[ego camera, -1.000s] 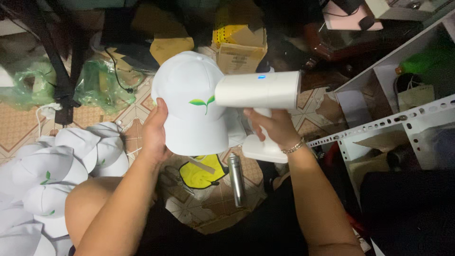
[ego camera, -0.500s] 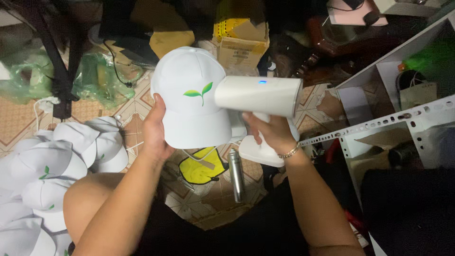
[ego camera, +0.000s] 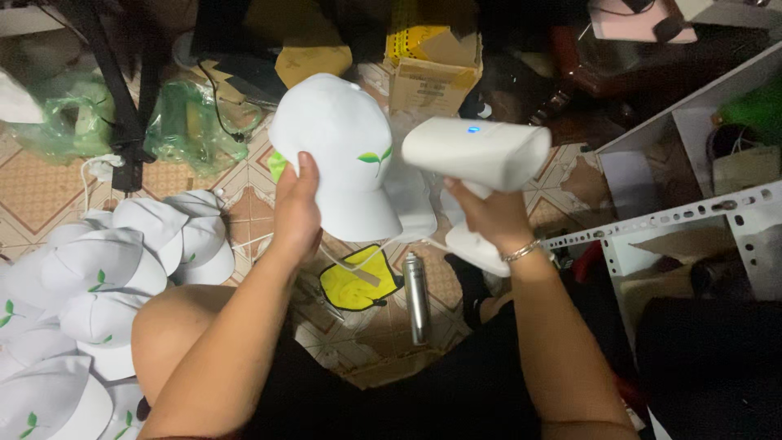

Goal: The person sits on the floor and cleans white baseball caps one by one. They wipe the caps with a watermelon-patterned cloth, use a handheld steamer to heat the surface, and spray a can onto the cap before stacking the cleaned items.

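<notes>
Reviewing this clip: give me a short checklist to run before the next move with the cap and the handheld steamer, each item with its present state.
1. Left hand has a firm grip on the white cap: ok, fingers wrap its side.
2. Right hand holds the white handheld steamer by its handle: ok.
3. Steamer head aimed at the cap's green leaf emblem: ok, it sits close beside it.
4. Steamer powered: ok, a blue light shows on top.
5. Steam coming out: cannot tell.
6. Left fingers away from the nozzle: ok, they are on the cap's far side.
</notes>
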